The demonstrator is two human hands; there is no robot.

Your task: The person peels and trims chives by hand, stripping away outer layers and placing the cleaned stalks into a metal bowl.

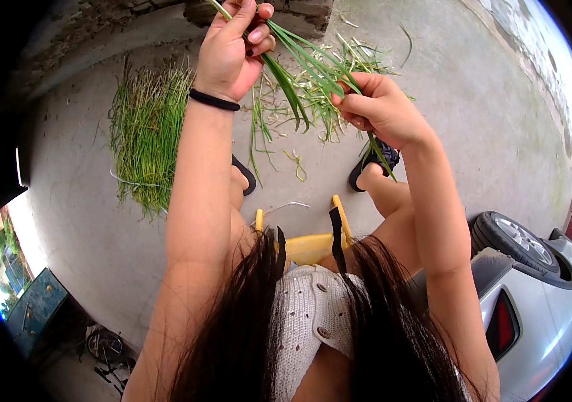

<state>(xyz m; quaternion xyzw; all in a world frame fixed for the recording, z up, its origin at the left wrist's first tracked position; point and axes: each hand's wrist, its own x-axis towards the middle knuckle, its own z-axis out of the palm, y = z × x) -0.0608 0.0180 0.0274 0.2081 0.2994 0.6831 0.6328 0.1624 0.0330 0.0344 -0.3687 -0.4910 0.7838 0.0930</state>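
At the top of the view, my left hand [236, 50], with a black band at the wrist, is closed around a few long green stalks that look like garlic greens [296, 53]. Their flat leaves stretch to the right and hang below the fingers. My right hand [380, 107] pinches the leaf ends between thumb and fingers, and some blades dangle beneath it. The pale stem end shows at the very top edge, partly cut off. Beyond and under both hands, a loose litter of similar leaves and pale peelings [323, 100] lies on the concrete.
A big, tidy heap of greens [148, 134] is on the floor at left, with a pale cord by its lower end. A yellow stool [309, 248] is beneath me. At right stands a silver car [547, 321]. A dark green box [34, 311] is at lower left.
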